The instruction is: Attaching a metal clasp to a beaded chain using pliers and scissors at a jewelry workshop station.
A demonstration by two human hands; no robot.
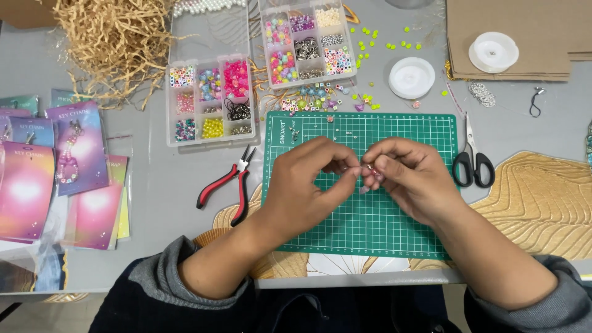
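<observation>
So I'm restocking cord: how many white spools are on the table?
2. One white spool lies on the grey table just above the green cutting mat; the other spool sits on the brown cardboard at upper right. More may lie out of view.

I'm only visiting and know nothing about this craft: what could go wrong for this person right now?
The left hand and right hand pinch tiny beads above the green cutting mat; one slip might send them rolling among the loose beads already scattered there. A sleeve could perhaps brush the scissors nearby. The open bead boxes might spill if bumped.
</observation>
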